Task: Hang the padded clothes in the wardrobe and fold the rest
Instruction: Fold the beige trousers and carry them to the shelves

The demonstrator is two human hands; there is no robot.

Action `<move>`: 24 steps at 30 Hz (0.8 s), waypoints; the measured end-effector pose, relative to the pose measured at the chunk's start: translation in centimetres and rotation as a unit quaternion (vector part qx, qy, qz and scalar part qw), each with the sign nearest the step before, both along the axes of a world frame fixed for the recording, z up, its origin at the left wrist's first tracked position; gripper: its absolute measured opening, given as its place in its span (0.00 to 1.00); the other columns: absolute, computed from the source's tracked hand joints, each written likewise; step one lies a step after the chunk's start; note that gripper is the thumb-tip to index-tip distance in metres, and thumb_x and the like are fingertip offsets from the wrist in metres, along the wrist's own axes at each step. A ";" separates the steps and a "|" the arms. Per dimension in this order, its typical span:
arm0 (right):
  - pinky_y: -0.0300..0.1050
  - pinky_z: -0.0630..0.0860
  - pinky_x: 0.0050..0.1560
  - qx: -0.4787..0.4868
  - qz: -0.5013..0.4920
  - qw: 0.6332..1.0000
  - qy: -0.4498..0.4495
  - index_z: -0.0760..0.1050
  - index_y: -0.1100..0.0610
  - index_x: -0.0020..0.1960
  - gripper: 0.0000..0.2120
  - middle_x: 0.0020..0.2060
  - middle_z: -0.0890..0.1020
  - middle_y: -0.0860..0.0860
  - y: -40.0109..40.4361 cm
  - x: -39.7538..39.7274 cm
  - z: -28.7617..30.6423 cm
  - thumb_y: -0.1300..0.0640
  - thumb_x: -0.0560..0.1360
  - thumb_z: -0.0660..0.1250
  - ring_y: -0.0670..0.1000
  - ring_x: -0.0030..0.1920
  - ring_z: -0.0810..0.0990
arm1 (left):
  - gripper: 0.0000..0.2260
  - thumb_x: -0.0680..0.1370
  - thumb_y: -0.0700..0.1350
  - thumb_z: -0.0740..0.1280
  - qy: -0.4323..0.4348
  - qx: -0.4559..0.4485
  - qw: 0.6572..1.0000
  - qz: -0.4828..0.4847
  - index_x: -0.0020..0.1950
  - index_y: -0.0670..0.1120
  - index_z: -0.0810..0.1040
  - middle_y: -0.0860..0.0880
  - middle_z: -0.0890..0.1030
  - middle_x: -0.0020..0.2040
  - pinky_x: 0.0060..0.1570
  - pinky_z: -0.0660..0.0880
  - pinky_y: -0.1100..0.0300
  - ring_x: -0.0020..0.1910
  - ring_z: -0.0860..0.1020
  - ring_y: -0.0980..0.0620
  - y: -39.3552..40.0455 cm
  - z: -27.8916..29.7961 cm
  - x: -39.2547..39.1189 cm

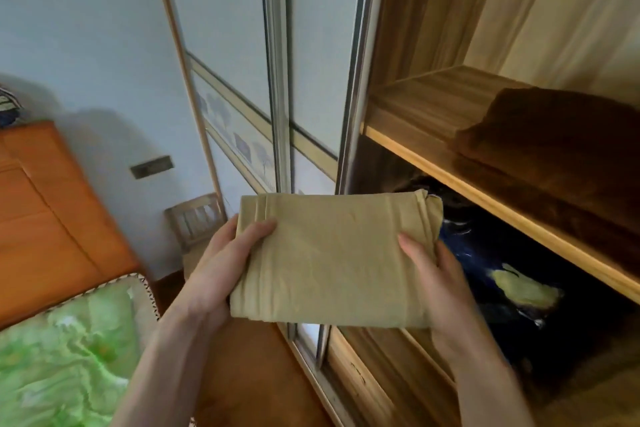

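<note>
Both hands hold a folded beige garment (pixel 332 263) in the air, in front of the open wardrobe (pixel 433 45). The left hand (pixel 225 267) grips the left edge of the garment, with the thumb on top and the other fingers under the cloth. The right hand (pixel 436 274) grips the right edge in the same way, thumb on top. The garment is folded into a flat rectangle and is held about level, just before the lower compartment of the wardrobe.

On the wooden shelf (pixel 485 191) above that compartment lies a folded brown blanket (pixel 554 149), near the shelf's front edge. In the dark lower compartment there is a dark blue cloth with a yellow-green patch (pixel 526 291); what it is, I cannot tell clearly. To the left stand the sliding doors (pixel 277 80). At the lower left corner of the view are a green quilt (pixel 69 350) and an orange wooden headboard (pixel 52 218).
</note>
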State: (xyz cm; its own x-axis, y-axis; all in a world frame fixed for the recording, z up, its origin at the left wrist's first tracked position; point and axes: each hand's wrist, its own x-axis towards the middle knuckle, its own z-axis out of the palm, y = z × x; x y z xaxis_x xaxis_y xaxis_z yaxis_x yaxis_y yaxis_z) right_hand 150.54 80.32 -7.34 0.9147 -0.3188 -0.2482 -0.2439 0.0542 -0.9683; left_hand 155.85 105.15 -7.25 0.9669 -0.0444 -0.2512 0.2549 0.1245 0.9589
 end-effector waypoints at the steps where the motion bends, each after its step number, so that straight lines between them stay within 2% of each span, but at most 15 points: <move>1: 0.55 0.76 0.60 -0.001 -0.014 1.000 0.004 0.65 0.31 0.67 0.26 0.59 0.77 0.43 -0.1 -0.2 0.2 0.35 0.72 0.69 0.49 0.57 0.78 | 0.18 0.76 0.54 0.73 0.006 -0.004 1.000 -0.012 0.66 0.53 0.80 0.47 0.87 0.56 0.58 0.81 0.43 0.55 0.86 0.44 -0.3 0.2 0.6; 3: 0.57 0.76 0.62 0.004 -0.049 0.999 0.022 0.63 0.34 0.75 0.36 0.61 0.75 0.43 -0.3 -1.0 0.7 0.34 0.69 0.69 0.50 0.58 0.77 | 0.15 0.79 0.51 0.71 0.019 -0.015 0.999 -0.036 0.65 0.52 0.81 0.46 0.87 0.56 0.59 0.81 0.42 0.55 0.86 0.43 -1.0 0.6 1.4; 5: 0.57 0.75 0.63 0.019 -0.081 0.996 0.034 0.61 0.37 0.79 0.39 0.60 0.75 0.43 -0.6 -1.9 1.2 0.35 0.72 0.70 0.50 0.57 0.77 | 0.14 0.80 0.50 0.71 0.029 -0.025 0.997 -0.063 0.65 0.50 0.81 0.45 0.87 0.57 0.57 0.81 0.43 0.55 0.86 0.43 -1.7 1.1 1.6; 9: 0.60 0.74 0.67 0.058 -0.124 0.989 0.055 0.59 0.36 0.80 0.39 0.57 0.75 0.41 -1.1 -4.0 2.4 0.36 0.73 0.70 0.50 0.57 0.77 | 0.14 0.81 0.51 0.69 0.044 -0.028 0.994 -0.094 0.64 0.49 0.82 0.44 0.87 0.56 0.52 0.81 0.47 0.52 0.87 0.43 -3.0 2.2 1.0; 12: 0.59 0.73 0.67 0.054 -0.143 0.987 0.055 0.58 0.34 0.80 0.41 0.62 0.75 0.43 -1.4 -5.3 3.4 0.32 0.71 0.70 0.52 0.59 0.77 | 0.14 0.80 0.51 0.69 0.056 -0.040 0.992 -0.110 0.62 0.46 0.83 0.41 0.87 0.54 0.47 0.80 0.49 0.46 0.87 0.44 -4.1 2.8 0.8; 15: 0.61 0.73 0.70 0.054 -0.166 0.983 0.059 0.56 0.35 0.81 0.48 0.69 0.74 0.45 -2.1 -6.9 3.7 0.29 0.66 0.71 0.54 0.64 0.76 | 0.15 0.79 0.50 0.69 0.067 -0.036 0.987 -0.141 0.63 0.46 0.82 0.40 0.87 0.55 0.51 0.79 0.47 0.48 0.85 0.42 -4.9 2.8 1.1; 18: 0.56 0.76 0.66 0.045 -0.156 0.986 0.037 0.59 0.37 0.81 0.53 0.68 0.77 0.44 -2.1 -8.6 4.6 0.31 0.60 0.74 0.52 0.63 0.80 | 0.16 0.76 0.50 0.72 0.064 -0.050 0.981 -0.177 0.62 0.48 0.83 0.41 0.87 0.54 0.54 0.78 0.44 0.50 0.85 0.41 -5.4 3.1 1.3; 21: 0.49 0.80 0.57 0.038 -0.169 0.985 -0.008 0.64 0.38 0.78 0.46 0.61 0.84 0.43 -1.9 -10.0 6.5 0.37 0.62 0.75 0.48 0.56 0.86 | 0.17 0.73 0.52 0.73 0.048 -0.037 0.976 -0.211 0.60 0.50 0.84 0.43 0.87 0.53 0.51 0.79 0.44 0.50 0.85 0.40 -6.1 4.5 1.9; 24: 0.47 0.80 0.52 0.029 -0.198 0.979 -0.042 0.70 0.42 0.74 0.36 0.55 0.87 0.43 -1.2 -10.9 8.4 0.42 0.67 0.74 0.46 0.51 0.87 | 0.14 0.77 0.51 0.71 0.025 -0.046 0.968 -0.244 0.62 0.51 0.84 0.43 0.87 0.54 0.50 0.79 0.45 0.50 0.86 0.41 -7.0 6.2 2.8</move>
